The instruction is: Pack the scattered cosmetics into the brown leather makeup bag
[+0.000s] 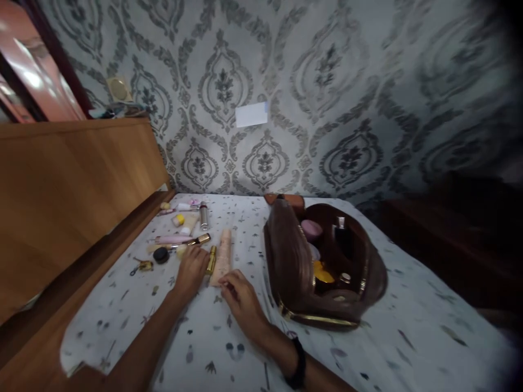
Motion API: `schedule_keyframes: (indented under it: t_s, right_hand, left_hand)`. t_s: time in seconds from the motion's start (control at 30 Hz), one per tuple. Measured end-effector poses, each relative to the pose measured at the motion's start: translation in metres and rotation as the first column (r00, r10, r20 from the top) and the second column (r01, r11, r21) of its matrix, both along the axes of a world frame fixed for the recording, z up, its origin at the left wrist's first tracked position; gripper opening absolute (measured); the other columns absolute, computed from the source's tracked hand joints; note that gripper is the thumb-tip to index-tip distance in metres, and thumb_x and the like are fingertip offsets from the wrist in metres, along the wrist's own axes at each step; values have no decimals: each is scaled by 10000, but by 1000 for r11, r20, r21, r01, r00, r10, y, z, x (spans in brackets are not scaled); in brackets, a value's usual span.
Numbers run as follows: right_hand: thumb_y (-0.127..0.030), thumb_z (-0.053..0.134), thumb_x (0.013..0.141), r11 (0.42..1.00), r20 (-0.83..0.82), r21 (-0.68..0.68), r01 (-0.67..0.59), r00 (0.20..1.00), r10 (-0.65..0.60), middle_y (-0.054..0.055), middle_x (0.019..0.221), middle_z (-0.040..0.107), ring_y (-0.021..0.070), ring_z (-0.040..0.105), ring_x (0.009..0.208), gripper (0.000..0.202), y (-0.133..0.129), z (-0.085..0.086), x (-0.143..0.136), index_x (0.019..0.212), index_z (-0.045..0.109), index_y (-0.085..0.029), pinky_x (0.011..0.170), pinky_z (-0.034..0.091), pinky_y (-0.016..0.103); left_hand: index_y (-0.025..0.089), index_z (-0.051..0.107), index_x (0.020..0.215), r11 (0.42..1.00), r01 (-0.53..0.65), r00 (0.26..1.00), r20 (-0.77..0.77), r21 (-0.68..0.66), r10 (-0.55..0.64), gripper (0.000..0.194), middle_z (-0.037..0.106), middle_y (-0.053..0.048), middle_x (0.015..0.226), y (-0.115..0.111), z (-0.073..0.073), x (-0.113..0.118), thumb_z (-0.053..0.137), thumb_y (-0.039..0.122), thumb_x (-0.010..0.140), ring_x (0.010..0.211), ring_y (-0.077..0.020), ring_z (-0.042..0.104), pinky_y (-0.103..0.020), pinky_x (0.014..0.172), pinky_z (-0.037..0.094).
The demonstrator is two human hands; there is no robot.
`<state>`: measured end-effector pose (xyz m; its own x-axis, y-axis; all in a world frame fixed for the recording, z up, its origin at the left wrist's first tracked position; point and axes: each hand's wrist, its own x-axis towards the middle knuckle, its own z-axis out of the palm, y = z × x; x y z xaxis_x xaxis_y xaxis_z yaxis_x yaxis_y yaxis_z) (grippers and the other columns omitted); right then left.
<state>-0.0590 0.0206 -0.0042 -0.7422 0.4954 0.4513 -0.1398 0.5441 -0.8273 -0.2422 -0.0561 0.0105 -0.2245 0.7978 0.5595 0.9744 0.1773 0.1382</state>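
Note:
My left hand (193,270) rests low over the patterned sheet, its fingers curled downward. Whatever may be under its fingertips is hidden. Right beside it lies a small gold tube (211,260), with a round black jar (160,255) on the other side. A long pale-pink squeeze tube (224,253) lies lengthwise between my hands. At its near end, the bent fingers and thumb of my right hand (243,298) pinch the edge. An unzipped brown cosmetics bag (281,261) stands to the right, holding a pink round item (311,230) and a yellow item (322,272).
Several cosmetics lie at the left, among them a silver cylinder (204,215), a pink tube (174,239) and a gold hair clip (145,265). Behind the bag is an orange-brown item (292,202). A wooden panel (81,179) borders the bed's left; a patterned wall (265,76) rises behind.

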Motion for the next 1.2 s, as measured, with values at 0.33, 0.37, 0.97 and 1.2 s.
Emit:
schedule_keyframes:
  t_s: [0.33, 0.37, 0.97, 1.2]
  right_hand:
    - [-183, 482, 919, 999, 47, 23, 33, 998, -34, 108, 1105, 621, 223, 646, 989, 207, 2, 3, 5, 1012, 666, -201, 815, 552, 341]
    - [-199, 472, 927, 999, 62, 25, 45, 997, -47, 117, 1137, 612, 223, 656, 976, 222, 2, 2, 5, 1028, 670, -199, 800, 563, 341]
    - [-257, 493, 919, 966, 47, 241, 90, 993, -105, 151, 1362, 580, 312, 550, 1275, 234, 9, -27, 1, 962, 721, -223, 1022, 505, 517]
    - [-295, 491, 932, 972, 32, 213, 102, 993, -111, 152, 1291, 619, 311, 590, 1224, 241, 10, -27, 0, 968, 719, -224, 990, 528, 519]
  left_hand:
    - [200, 636, 1089, 995, -6, 986, 164, 95, -10, 214, 671, -87, 1042, -3, -9, 6, 453, 263, 999, 1149, -262, 551, -461, 997, 473]
    - [202, 624, 1154, 995, 2, 986, 166, 101, -18, 235, 671, -89, 1076, -3, -8, 7, 467, 270, 993, 1158, -264, 548, -461, 999, 468]
    - [209, 661, 879, 960, -147, 956, 217, -237, 200, 215, 678, -40, 793, -7, 18, 23, 512, 345, 955, 814, -206, 607, -303, 729, 399]
    - [236, 603, 1155, 877, -277, 878, 268, -391, 397, 356, 739, -50, 883, -9, 25, 25, 534, 499, 925, 880, -250, 677, -306, 719, 403]
